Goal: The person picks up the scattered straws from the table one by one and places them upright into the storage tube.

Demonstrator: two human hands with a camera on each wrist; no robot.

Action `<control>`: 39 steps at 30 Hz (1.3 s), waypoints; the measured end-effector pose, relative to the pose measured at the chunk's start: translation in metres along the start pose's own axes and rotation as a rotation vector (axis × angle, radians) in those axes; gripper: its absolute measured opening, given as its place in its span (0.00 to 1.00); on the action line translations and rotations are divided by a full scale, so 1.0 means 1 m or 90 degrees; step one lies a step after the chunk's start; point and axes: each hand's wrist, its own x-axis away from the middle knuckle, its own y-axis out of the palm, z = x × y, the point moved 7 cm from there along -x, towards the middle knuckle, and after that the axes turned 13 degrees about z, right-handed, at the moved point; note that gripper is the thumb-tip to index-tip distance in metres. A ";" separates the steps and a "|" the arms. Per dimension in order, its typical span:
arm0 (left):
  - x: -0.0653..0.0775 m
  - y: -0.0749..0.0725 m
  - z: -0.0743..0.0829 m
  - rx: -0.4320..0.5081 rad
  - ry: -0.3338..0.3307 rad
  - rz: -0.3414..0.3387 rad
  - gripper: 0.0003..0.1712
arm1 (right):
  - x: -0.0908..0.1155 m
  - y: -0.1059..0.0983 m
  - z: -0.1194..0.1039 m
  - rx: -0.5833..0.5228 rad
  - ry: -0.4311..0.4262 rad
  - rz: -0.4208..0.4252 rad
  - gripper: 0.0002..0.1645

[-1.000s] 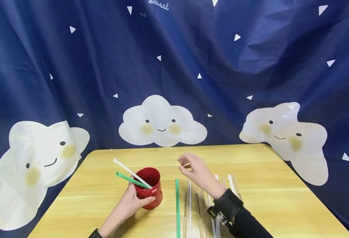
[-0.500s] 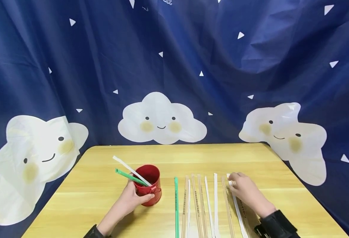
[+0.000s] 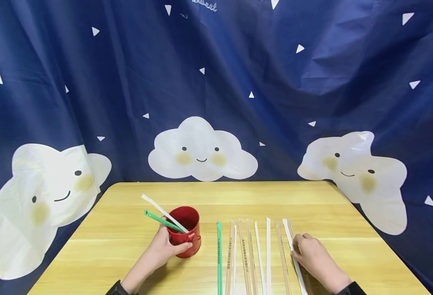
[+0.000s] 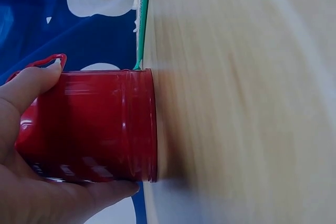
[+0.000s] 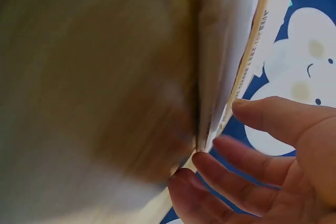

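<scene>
My left hand (image 3: pixel 160 248) grips a small red metal bucket (image 3: pixel 195 241), thumb on its near side and fingers around its left. A white wrapped straw (image 3: pixel 153 201) and a green wrapped straw (image 3: pixel 155 217) lean out of it to the left. In the left wrist view the red bucket (image 4: pixel 94 124) stands upright on the tabletop. My right hand (image 3: pixel 317 260) is low over the right end of the row, by a white straw (image 3: pixel 292 246) and a brown straw (image 3: pixel 291 229). In the right wrist view, a gap shows between thumb and loosely bent fingers (image 5: pixel 207 163), with fingertips right at the straws.
Between the hands lie several more wrapped straws in a row: a green one (image 3: pixel 219 258), white ones (image 3: pixel 268 254) and brown ones (image 3: pixel 243 254). The wooden table (image 3: pixel 146 192) ends at a dark blue curtain (image 3: pixel 216 82) with cloud faces.
My right hand has swung from above the middle of the row to its right end, then drawn slightly nearer along the straws. My left hand has stayed on the bucket.
</scene>
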 end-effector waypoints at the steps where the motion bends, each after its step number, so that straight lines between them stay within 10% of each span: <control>1: 0.000 0.000 0.000 0.002 -0.003 -0.002 0.52 | 0.000 0.000 0.000 0.002 0.005 -0.004 0.11; 39: 0.000 0.001 -0.002 -0.020 0.012 -0.002 0.52 | -0.008 0.006 0.015 0.013 0.119 -0.062 0.15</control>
